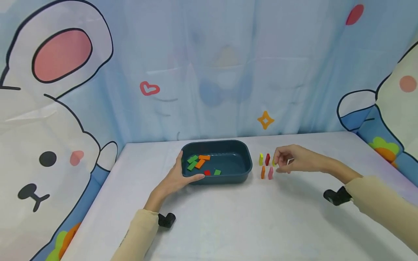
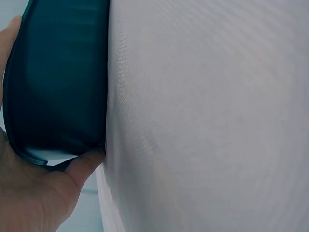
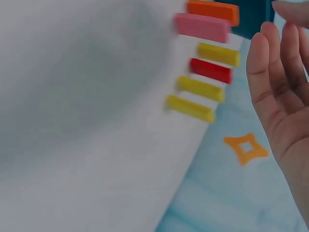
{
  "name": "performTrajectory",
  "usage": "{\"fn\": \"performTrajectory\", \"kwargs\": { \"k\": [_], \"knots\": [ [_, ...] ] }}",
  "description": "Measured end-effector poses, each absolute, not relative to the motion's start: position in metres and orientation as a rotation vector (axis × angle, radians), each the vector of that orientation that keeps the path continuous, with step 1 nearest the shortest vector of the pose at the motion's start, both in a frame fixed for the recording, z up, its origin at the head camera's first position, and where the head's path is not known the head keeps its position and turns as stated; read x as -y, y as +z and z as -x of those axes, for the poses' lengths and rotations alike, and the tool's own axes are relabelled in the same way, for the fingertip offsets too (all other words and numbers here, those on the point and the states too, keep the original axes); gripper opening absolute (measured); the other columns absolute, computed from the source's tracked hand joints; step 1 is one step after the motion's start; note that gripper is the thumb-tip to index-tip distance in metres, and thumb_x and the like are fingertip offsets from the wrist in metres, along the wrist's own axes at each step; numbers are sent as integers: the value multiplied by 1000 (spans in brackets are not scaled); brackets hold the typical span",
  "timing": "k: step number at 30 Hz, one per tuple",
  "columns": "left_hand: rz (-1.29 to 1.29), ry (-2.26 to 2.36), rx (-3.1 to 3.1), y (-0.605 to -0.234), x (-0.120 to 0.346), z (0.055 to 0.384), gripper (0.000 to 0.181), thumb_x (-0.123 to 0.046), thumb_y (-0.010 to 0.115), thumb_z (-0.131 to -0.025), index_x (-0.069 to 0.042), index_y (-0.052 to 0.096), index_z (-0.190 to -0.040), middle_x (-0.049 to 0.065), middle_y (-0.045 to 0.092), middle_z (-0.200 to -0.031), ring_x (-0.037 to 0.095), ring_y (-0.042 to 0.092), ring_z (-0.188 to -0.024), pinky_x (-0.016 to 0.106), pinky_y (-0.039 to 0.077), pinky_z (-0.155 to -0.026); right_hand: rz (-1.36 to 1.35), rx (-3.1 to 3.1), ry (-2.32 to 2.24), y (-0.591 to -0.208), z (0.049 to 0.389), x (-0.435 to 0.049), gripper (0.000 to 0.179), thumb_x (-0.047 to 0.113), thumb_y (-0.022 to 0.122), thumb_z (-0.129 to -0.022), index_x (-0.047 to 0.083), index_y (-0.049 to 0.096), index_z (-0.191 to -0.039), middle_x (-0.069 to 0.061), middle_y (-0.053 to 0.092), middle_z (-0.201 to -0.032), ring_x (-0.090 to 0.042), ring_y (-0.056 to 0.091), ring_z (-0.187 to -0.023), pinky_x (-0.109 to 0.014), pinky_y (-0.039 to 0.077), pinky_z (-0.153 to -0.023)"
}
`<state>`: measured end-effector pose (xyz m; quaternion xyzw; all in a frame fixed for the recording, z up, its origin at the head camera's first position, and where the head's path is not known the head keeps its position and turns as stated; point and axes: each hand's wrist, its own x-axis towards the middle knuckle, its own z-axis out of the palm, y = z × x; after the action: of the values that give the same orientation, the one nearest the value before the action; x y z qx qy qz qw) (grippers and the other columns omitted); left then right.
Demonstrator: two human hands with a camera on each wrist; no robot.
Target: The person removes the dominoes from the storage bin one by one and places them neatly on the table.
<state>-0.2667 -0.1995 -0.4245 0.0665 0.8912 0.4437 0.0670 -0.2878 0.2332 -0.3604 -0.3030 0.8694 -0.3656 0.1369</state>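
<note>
At its left end, a dark teal plastic bin [image 1: 230,179] is gripped by my left hand [image 1: 176,177], thumb along the front and fingers on the left side. In the left wrist view the bin's wall [image 2: 58,82] lies between thumb and fingers. My right hand [image 1: 298,158] hovers at the right of a small group of upright blocks. These include an orange block [image 3: 212,12], a pink block [image 3: 203,26], a red block [image 3: 211,71] and several yellow blocks [image 3: 200,88]. No block shows in the right fingers.
Inside the bin lie green blocks [image 1: 192,165], orange blocks [image 1: 200,164] and a red block [image 1: 207,173]. A white cloth covers the table [image 1: 228,221]. Behind it hangs a printed light-blue curtain [image 1: 212,72].
</note>
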Motion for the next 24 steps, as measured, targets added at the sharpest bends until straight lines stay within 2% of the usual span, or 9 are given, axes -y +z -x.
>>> {"fn": "performTrajectory", "kwargs": {
  "k": [8, 13, 17, 20, 24],
  "knots": [
    [-226, 1354, -2694, -426, 201, 268, 133, -66, 81, -81, -19, -6, -169, 18, 8, -174, 42, 19, -158, 68, 26, -120, 974, -2441, -1023, -328, 314, -173, 13, 10, 72, -97, 1, 64, -104, -9, 65, -84, -20, 65, -75, -30, 57, -70],
    [-215, 1352, -2701, -434, 202, 265, 133, -67, 81, -81, -16, -5, -169, 21, 12, -173, 44, 21, -157, 68, 27, -119, 1056, -2422, -932, -333, 331, -130, 11, 12, 71, -98, 3, 67, -103, -4, 67, -85, -22, 63, -75, -31, 58, -69],
    [-204, 1362, -2695, -436, 202, 265, 135, -70, 80, -79, -16, -5, -169, 21, 13, -173, 43, 23, -156, 68, 27, -119, 1074, -2366, -841, -336, 347, -102, 10, 10, 69, -100, 1, 69, -105, -7, 70, -91, -20, 64, -76, -40, 61, -76],
    [-189, 1369, -2685, -434, 201, 265, 135, -71, 81, -79, -18, -5, -169, 20, 13, -173, 43, 23, -156, 68, 27, -120, 1051, -2329, -764, -334, 355, -86, 11, 8, 67, -100, 1, 71, -107, -8, 72, -97, -26, 69, -84, -42, 62, -81],
    [-181, 1369, -2693, -432, 200, 267, 134, -68, 81, -80, -20, -5, -169, 19, 14, -173, 42, 24, -156, 68, 27, -120, 1014, -2311, -646, -334, 362, -71, 15, 6, 68, -99, -1, 73, -111, -5, 74, -99, -33, 72, -95, -37, 62, -84]
  ]
}}
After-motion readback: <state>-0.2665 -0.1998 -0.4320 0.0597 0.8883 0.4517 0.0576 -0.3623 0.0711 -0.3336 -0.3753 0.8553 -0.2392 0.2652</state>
